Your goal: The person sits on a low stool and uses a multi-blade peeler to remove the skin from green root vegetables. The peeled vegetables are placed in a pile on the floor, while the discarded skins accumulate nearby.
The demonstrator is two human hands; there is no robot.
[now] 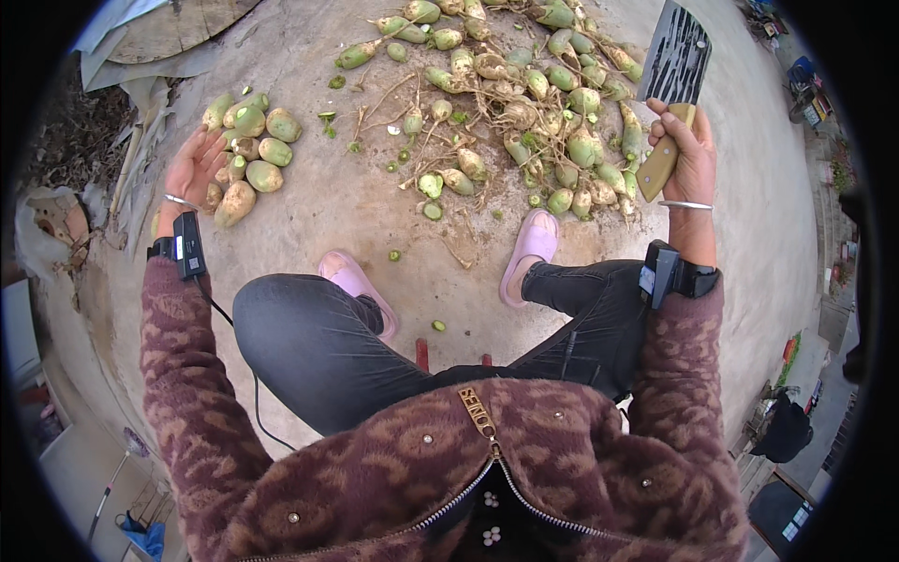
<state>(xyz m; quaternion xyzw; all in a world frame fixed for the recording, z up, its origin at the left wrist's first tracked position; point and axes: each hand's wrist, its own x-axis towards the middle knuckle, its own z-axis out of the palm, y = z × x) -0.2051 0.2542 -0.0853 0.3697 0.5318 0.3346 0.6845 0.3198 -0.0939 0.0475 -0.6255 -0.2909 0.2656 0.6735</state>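
My right hand point(688, 151) grips the wooden handle of a cleaver point(676, 56), its broad steel blade raised and marked with dark wet streaks. At the left, my left hand point(194, 165) is spread, fingers apart, beside a small pile of trimmed green radishes point(265, 175); it appears to hold nothing. Whether its fingertips touch a radish, I cannot tell. Between my hands, on the ground, a larger heap of green radishes point(585, 147) lies with long roots and soil on them. Cut green tops point(430, 185) are scattered near the heap's lower left.
Both feet, in pink slippers point(537, 242), rest on the concrete ground point(449, 281). A round wooden board point(179, 28) and plastic sheeting point(105, 67) lie at the upper left. Loose roots point(458, 254) lie before my feet. A cable point(258, 400) hangs from the device on my left wrist.
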